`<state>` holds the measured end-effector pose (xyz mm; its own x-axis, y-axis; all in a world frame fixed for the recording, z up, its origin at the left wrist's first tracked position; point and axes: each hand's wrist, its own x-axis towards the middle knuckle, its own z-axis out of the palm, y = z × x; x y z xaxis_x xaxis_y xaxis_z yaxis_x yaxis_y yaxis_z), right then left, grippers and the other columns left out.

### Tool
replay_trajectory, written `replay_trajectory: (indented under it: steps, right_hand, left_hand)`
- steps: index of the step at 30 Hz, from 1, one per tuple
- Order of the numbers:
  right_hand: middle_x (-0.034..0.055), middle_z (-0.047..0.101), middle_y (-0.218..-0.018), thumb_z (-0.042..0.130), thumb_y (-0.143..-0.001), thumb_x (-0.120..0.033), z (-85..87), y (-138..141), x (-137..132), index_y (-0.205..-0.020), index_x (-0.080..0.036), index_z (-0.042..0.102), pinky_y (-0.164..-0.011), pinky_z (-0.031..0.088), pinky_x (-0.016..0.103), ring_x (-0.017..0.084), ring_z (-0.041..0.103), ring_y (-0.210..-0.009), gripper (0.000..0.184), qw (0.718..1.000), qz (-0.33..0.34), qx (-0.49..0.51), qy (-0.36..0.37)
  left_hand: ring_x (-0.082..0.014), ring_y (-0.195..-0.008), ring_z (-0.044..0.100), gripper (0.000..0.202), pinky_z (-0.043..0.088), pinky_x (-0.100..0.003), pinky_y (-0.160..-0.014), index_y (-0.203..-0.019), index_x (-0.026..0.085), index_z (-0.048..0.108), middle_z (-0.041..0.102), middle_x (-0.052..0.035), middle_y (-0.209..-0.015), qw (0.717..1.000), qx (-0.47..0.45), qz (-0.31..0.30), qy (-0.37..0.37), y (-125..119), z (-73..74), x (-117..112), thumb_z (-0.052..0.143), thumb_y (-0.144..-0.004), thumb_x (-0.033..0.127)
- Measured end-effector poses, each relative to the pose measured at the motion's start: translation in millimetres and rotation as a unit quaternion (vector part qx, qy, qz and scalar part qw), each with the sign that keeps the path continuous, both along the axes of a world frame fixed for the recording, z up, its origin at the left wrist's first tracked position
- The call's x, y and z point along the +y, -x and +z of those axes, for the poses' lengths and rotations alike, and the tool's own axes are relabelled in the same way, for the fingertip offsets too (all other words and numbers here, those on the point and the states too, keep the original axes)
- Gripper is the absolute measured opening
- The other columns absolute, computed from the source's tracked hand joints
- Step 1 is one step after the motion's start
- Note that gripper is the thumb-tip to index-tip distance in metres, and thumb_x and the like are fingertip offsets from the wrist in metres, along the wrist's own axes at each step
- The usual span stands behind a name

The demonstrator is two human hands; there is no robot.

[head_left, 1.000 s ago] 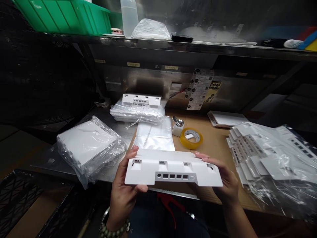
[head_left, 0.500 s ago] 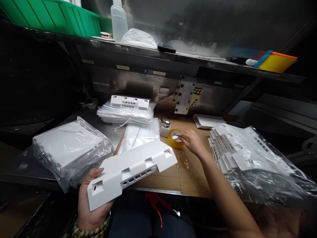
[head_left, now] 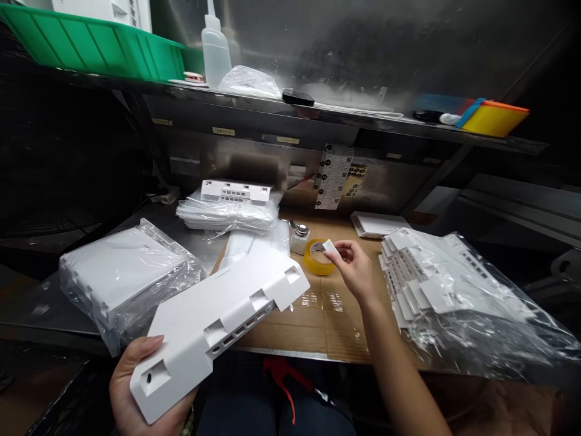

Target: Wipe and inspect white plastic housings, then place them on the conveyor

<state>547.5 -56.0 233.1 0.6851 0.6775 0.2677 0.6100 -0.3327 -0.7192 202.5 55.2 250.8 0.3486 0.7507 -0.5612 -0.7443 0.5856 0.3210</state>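
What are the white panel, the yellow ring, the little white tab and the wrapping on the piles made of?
Panel: seemingly moulded plastic, matt white, with crisp cut-out slots. Ring: probably a clear tape roll, amber and see-through. Tab: too small to tell. Wrapping: thin clear plastic film, glossy and crinkled.

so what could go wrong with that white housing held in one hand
The long white plastic housing is gripped only at its near end by the left hand, so it may tip or slip. The small white tab pinched by the right hand could drop near the yellow tape roll.
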Motion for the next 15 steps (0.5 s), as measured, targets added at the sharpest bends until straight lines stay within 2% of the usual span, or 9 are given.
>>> replay_trajectory:
  steps: [2, 3, 4, 6, 8, 9, 13, 15]
  right_hand:
    - [0.0102, 0.071, -0.112, 0.064, -0.096, -0.044, 9.3, 37.7, -17.2, -0.132, -0.015, 0.057, -0.089, 0.059, 0.031, 0.018, 0.069, -0.101, 0.046, 0.996, 0.007, 0.039, -0.078]
    - [0.0092, 0.072, -0.113, 0.069, -0.094, -0.041, 13.0, 56.0, -23.1, -0.128, -0.018, 0.063, -0.091, 0.058, 0.031, 0.018, 0.069, -0.103, 0.041, 0.983, 0.019, 0.088, -0.158]
    - [0.0075, 0.072, -0.116, 0.071, -0.093, -0.037, 16.0, 72.6, -26.9, -0.123, -0.021, 0.068, -0.093, 0.058, 0.030, 0.018, 0.069, -0.106, 0.035, 0.970, 0.034, 0.121, -0.206]
    - [0.0046, 0.072, -0.115, 0.073, -0.091, -0.030, 19.7, 98.6, -29.2, -0.116, -0.026, 0.073, -0.093, 0.056, 0.029, 0.017, 0.068, -0.107, 0.026, 0.952, 0.056, 0.156, -0.256]
    - [0.0035, 0.071, -0.111, 0.072, -0.092, -0.025, 21.4, 113.7, -26.6, -0.113, -0.026, 0.073, -0.092, 0.055, 0.029, 0.016, 0.067, -0.105, 0.022, 0.954, 0.062, 0.137, -0.259]
    - [0.0037, 0.070, -0.110, 0.071, -0.092, -0.023, 21.8, 117.9, -24.6, -0.112, -0.025, 0.072, -0.091, 0.054, 0.029, 0.016, 0.066, -0.103, 0.020, 0.959, 0.060, 0.111, -0.254]
    - [0.0053, 0.062, -0.103, 0.071, -0.090, -0.018, 21.9, 124.9, -18.3, -0.106, -0.020, 0.072, -0.083, 0.052, 0.025, 0.014, 0.062, -0.098, 0.017, 0.971, 0.043, -0.005, -0.234]
    - [0.0053, 0.060, -0.100, 0.071, -0.088, -0.016, 21.0, 128.1, -17.5, -0.105, -0.018, 0.071, -0.079, 0.052, 0.024, 0.013, 0.061, -0.094, 0.017, 0.970, 0.041, -0.032, -0.237]
  left_hand:
    - [-0.0265, -0.053, 0.070, 0.067, 0.060, -0.039, -0.048, -0.136, 0.022, 0.062, 0.074, -0.0024, -0.071, 0.993, 0.104, 0.046, 0.033, -8.5, 11.7, -5.3, 0.040, -0.073, 0.011]
    - [-0.0251, -0.051, 0.069, 0.067, 0.060, -0.038, -0.047, -0.134, 0.022, 0.063, 0.075, -0.0025, -0.072, 0.989, 0.135, 0.051, 0.033, -11.3, 14.3, -7.4, 0.040, -0.072, 0.012]
    - [-0.0244, -0.050, 0.068, 0.066, 0.060, -0.038, -0.048, -0.133, 0.023, 0.063, 0.075, -0.0025, -0.075, 0.988, 0.145, 0.043, 0.016, -12.7, 14.7, -9.2, 0.042, -0.071, 0.013]
    - [-0.0242, -0.052, 0.068, 0.068, 0.062, -0.042, -0.054, -0.132, 0.029, 0.063, 0.076, -0.0017, -0.080, 0.988, 0.151, 0.007, -0.042, -12.5, 11.3, -13.0, 0.048, -0.068, 0.013]
    - [-0.0249, -0.058, 0.069, 0.071, 0.063, -0.044, -0.062, -0.131, 0.030, 0.062, 0.077, -0.0008, -0.083, 0.984, 0.153, -0.033, -0.082, -11.5, 8.5, -18.2, 0.054, -0.063, 0.012]
    - [-0.0248, -0.059, 0.069, 0.068, 0.063, -0.043, -0.062, -0.128, 0.028, 0.064, 0.076, -0.0013, -0.083, 0.984, 0.158, -0.031, -0.076, -12.0, 9.2, -21.5, 0.057, -0.062, 0.014]
    - [-0.0197, -0.048, 0.059, 0.052, 0.059, -0.032, -0.045, -0.114, 0.017, 0.071, 0.074, -0.0043, -0.080, 0.979, 0.192, 0.065, 0.030, -20.9, 23.5, -36.2, 0.057, -0.064, 0.021]
    - [-0.0182, -0.047, 0.057, 0.049, 0.058, -0.030, -0.044, -0.111, 0.017, 0.071, 0.071, -0.0033, -0.075, 0.979, 0.183, 0.077, 0.042, -23.0, 27.5, -40.7, 0.056, -0.064, 0.018]
